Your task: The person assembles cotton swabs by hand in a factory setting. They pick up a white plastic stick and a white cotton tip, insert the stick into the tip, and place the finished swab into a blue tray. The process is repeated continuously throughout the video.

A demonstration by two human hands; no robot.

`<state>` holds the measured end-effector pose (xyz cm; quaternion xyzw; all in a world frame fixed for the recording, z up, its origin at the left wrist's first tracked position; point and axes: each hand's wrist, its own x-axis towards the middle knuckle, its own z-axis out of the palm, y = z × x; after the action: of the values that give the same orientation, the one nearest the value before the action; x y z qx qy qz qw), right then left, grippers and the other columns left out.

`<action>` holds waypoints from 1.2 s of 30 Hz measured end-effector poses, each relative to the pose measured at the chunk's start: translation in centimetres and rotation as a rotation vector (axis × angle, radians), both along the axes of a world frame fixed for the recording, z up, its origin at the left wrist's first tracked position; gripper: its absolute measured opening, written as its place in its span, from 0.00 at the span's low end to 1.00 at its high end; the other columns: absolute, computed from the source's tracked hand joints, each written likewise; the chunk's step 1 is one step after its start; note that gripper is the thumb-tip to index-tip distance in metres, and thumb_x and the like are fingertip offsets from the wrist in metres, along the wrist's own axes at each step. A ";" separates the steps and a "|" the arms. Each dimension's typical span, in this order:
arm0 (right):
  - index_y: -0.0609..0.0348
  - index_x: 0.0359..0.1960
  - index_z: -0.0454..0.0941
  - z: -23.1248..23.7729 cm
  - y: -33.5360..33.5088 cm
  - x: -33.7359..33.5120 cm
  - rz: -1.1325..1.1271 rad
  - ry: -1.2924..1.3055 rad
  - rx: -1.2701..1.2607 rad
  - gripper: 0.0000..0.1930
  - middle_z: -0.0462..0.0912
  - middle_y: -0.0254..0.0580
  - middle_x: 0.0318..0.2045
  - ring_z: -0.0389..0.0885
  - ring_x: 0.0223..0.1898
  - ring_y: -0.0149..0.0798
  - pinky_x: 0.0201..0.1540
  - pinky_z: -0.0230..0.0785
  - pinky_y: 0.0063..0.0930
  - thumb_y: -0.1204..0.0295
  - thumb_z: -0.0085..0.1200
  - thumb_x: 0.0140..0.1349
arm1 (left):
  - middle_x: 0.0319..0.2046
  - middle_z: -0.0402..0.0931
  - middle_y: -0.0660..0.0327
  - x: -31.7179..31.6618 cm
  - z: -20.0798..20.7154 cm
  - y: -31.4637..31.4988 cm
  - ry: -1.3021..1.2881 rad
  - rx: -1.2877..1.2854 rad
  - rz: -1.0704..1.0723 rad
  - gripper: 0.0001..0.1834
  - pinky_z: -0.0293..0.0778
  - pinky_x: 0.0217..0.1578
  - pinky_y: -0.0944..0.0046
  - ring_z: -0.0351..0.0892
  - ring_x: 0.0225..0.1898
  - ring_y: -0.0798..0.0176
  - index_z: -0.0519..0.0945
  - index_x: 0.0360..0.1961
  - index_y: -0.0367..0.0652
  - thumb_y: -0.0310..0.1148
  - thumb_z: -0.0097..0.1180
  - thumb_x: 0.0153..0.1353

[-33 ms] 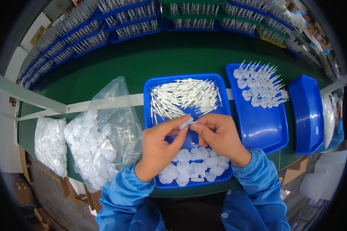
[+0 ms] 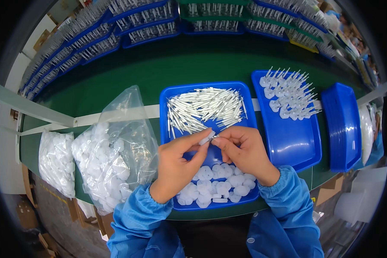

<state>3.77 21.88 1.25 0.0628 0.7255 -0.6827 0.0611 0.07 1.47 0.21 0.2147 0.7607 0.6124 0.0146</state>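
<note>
Disc [image 2: 207, 137] — apparently — in left hand [image 2: 176, 159], between tray edges [image 2: 205, 86]

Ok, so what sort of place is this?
Probably a small-parts workstation in a factory or workshop: a green workbench, stacked trays filled with similar-looking parts along its far side, and a blue tray of loose white sticks and white discs before the person.

Green table [image 2: 228, 56], with other things around it.
Seen from the middle, filled trays [image 2: 152, 41], blue and green, stand in layers from ten to two o'clock. At three o'clock is a stack of blue trays [image 2: 348, 129]; at four, a white tub [image 2: 352, 206]. A brown box [image 2: 26, 213] is at eight, and a white bar [image 2: 34, 104] near nine.
</note>
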 end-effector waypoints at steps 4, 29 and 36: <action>0.55 0.39 0.90 -0.2 -0.6 -0.2 -0.105 0.653 0.709 0.04 0.87 0.38 0.22 0.84 0.20 0.41 0.27 0.73 0.34 0.71 0.71 0.67 | 0.47 0.94 0.51 0.2 0.2 -0.1 0.091 -0.111 0.036 0.21 0.89 0.49 0.65 0.94 0.45 0.64 0.91 0.59 0.38 0.16 0.71 0.65; 0.64 0.56 0.84 -0.1 1.2 -0.2 0.023 0.497 0.183 0.18 0.91 0.45 0.44 0.90 0.45 0.37 0.52 0.81 0.31 0.78 0.73 0.66 | 0.56 0.87 0.54 -0.6 0.9 0.0 0.285 -0.031 -0.022 0.25 0.87 0.52 0.58 0.89 0.54 0.52 0.89 0.57 0.42 0.21 0.80 0.56; 0.65 0.60 0.80 -0.6 1.4 0.3 0.111 0.247 -0.169 0.18 0.88 0.43 0.48 0.88 0.48 0.32 0.55 0.81 0.30 0.80 0.69 0.70 | 0.55 0.88 0.56 -0.7 0.7 0.2 0.384 -0.033 -0.035 0.25 0.85 0.52 0.57 0.89 0.53 0.51 0.90 0.55 0.42 0.21 0.80 0.55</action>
<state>4.12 23.26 0.69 -0.0673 0.6699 -0.7393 0.0142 -0.60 1.65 0.92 0.3405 0.7555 0.5474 -0.1168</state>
